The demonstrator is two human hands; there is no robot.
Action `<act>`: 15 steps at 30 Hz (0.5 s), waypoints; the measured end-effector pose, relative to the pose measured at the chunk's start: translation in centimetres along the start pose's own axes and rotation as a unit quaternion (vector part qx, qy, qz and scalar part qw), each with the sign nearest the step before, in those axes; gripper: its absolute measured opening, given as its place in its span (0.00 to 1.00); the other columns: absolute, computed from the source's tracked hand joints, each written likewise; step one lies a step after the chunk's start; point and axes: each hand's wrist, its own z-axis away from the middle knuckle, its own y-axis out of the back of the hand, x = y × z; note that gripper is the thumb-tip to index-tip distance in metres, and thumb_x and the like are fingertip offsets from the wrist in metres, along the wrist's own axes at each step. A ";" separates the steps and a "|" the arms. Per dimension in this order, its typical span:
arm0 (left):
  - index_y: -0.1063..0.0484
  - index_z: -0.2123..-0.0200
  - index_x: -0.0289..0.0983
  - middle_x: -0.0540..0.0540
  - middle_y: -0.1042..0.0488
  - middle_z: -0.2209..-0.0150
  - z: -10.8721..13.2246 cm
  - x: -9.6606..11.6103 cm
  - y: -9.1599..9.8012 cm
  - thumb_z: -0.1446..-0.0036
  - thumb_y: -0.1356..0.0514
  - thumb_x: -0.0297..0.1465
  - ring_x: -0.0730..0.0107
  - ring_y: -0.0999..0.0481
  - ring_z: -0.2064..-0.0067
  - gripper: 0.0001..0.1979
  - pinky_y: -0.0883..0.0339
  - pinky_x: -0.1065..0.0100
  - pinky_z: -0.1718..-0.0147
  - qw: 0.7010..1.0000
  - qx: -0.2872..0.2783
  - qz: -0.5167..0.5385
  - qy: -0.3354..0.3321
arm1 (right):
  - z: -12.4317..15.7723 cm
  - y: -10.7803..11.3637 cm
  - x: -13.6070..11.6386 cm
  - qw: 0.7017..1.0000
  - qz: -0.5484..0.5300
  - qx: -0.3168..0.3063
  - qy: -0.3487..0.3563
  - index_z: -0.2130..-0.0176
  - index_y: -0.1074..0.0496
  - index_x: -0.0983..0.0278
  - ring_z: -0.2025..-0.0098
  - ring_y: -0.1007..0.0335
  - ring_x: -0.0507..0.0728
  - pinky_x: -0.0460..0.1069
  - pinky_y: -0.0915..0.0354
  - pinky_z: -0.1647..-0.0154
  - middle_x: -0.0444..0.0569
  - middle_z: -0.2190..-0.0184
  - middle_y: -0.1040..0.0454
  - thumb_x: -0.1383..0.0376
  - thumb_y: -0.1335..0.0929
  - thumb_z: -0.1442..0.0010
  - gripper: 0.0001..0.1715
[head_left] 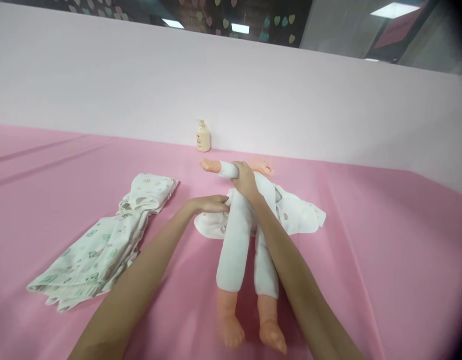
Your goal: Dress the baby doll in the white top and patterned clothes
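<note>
A baby doll with a white cloth body and plastic feet lies on its back, feet towards me. My right hand is closed round the doll's upper arm, which sticks out to the left. The doll's head is mostly hidden behind that hand and the chest. Beneath the torso a white baby garment is spread to both sides. My left hand lies over the garment's left part, fingers stretched out, fingertips at the doll's side. Whether those fingertips touch cloth or body I cannot make out.
On the left lie printed white baby clothes, partly folded. A cream pump bottle stands against the white wall at the back. Everything rests on a pink padded surface with some creases.
</note>
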 end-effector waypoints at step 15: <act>0.31 0.54 0.35 0.42 0.26 0.61 -1.3 1.5 -2.2 0.50 0.38 0.39 0.63 0.25 0.62 0.21 0.30 0.66 0.67 0.967 0.108 0.232 -0.009 | 1.7 8.5 3.0 0.986 0.013 -0.103 -0.134 0.61 0.24 0.66 0.53 0.29 0.57 0.47 0.36 0.51 0.52 0.57 0.23 0.63 0.35 0.39 0.12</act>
